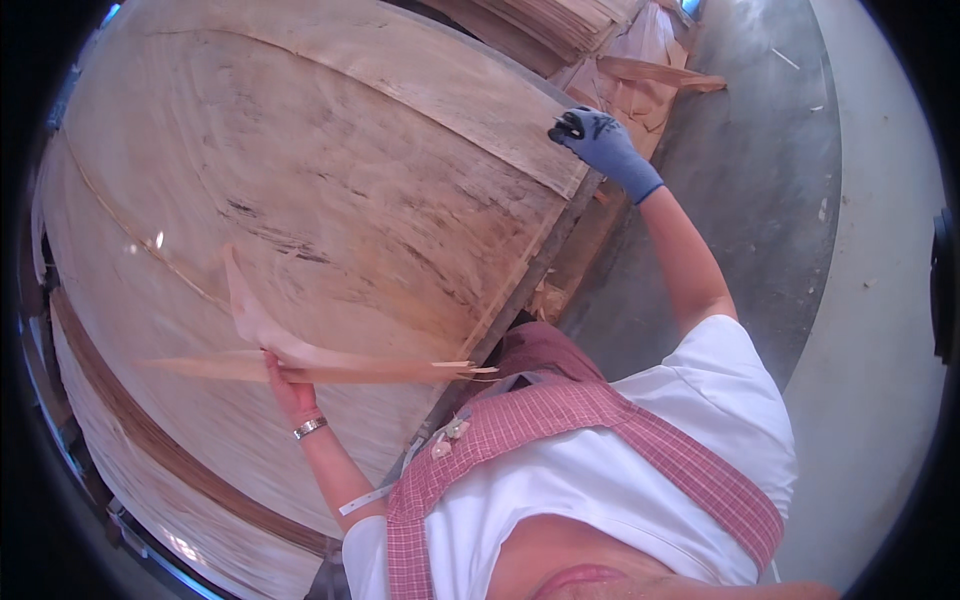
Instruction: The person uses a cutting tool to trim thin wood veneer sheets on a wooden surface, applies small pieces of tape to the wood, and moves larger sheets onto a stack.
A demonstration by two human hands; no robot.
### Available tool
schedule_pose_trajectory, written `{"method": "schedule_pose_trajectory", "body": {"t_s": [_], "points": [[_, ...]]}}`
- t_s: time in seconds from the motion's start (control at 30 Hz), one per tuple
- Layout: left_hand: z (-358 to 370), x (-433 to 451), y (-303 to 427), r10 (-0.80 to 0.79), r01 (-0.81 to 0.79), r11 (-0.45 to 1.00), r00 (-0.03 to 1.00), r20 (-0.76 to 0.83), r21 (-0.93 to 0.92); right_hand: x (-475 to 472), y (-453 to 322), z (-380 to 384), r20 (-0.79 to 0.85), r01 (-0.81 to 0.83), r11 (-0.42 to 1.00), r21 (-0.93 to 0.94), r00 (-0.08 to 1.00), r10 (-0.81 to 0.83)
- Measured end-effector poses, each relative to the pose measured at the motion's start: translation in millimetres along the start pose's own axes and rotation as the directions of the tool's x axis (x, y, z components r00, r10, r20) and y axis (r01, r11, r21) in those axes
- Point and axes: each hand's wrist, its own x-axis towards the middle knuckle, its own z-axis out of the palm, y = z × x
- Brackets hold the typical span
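Wood veneer sheets (pixel 360 187) lie spread over a broad surface before me, with dark rough patches and long split lines on the top one. My left hand (pixel 291 386), bare with a metal watch band at the wrist, grips thin strips of veneer (pixel 352 367) above the sheets' near part. My right hand (pixel 589 135) wears a grey-blue glove with dark fingertips and is at the sheets' right edge. Its fingers are curled; whether they hold something small cannot be told.
A stack of veneer (pixel 555 26) stands beyond the right edge, with crumpled veneer scraps (pixel 645 90) beside it. Grey floor (pixel 757 150) with small chips runs along the right. More layered veneer (pixel 187 465) lies at the lower left.
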Motion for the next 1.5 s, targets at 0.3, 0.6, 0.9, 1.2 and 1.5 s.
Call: {"method": "schedule_pose_trajectory", "body": {"t_s": [0.3, 0.6, 0.9, 1.2, 1.5], "points": [[25, -8, -9, -0.024, 0.022, 0.999, 0.998, 0.052, 0.030, 14, -47, 51, 0.148, 0.014, 0.999, 0.039, 0.989, -0.020], [32, -3, -5, -0.052, 0.052, 0.999, 0.996, 0.073, 0.010, 19, -13, 51, -0.102, -0.055, 0.996, -0.071, 0.994, 0.048], [94, -19, -4, -0.072, 0.074, 0.996, 0.996, 0.051, -0.046, 27, 14, 46, -0.123, -0.095, 0.994, 0.062, 0.987, 0.102], [147, -5, -59, -0.184, 0.185, 0.983, 0.977, 0.110, 0.005, -117, -156, 29, 0.355, 0.046, 0.769, 0.637, 0.868, -0.346], [231, 1, -46, -0.214, 0.181, 0.974, 0.935, 0.282, 0.139, -107, -108, 26, 0.219, 0.021, 0.803, 0.596, 0.957, -0.188]]}}
